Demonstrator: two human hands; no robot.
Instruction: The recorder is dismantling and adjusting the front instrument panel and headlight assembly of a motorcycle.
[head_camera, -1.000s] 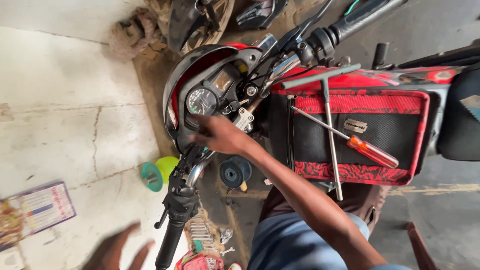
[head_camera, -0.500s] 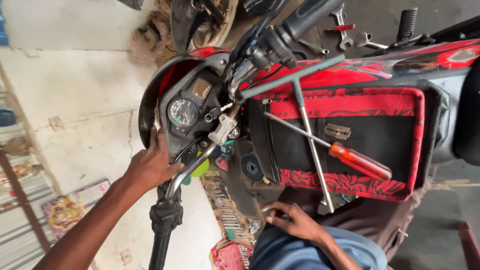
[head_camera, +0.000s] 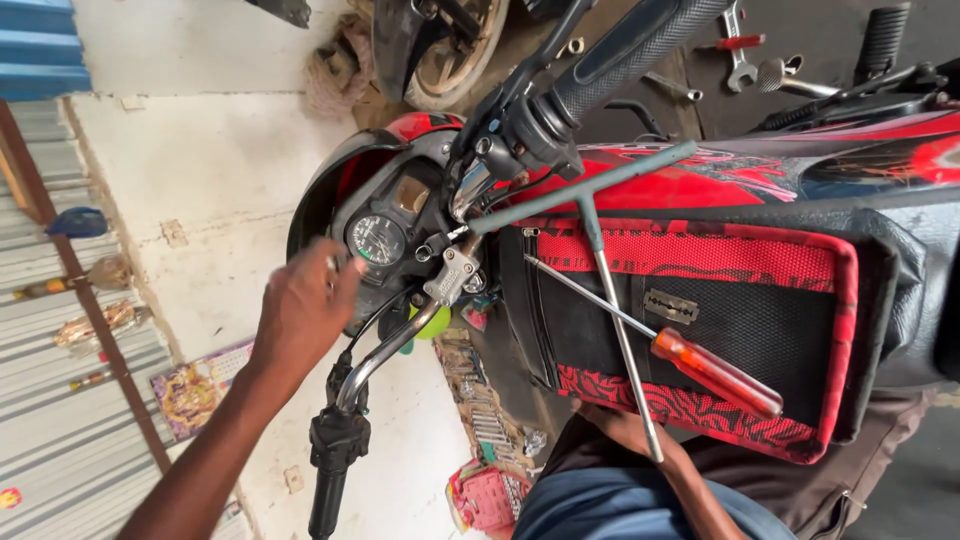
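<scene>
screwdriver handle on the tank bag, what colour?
Translucent orange-red screwdriver handle, head view.

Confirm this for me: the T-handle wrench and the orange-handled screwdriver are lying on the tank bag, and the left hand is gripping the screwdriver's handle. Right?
Not quite. The left hand is not on the screwdriver; it is up by the motorcycle's instrument cluster, as the head view shows. The T-handle wrench and the screwdriver do lie on the tank bag, with no hand on them.

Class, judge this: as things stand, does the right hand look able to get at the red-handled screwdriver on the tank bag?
Probably yes. The right hand rests low by the knee, just under the tank bag, where the screwdriver lies uncovered. Only the T-handle wrench crosses its shaft; the handle is clear.
</scene>
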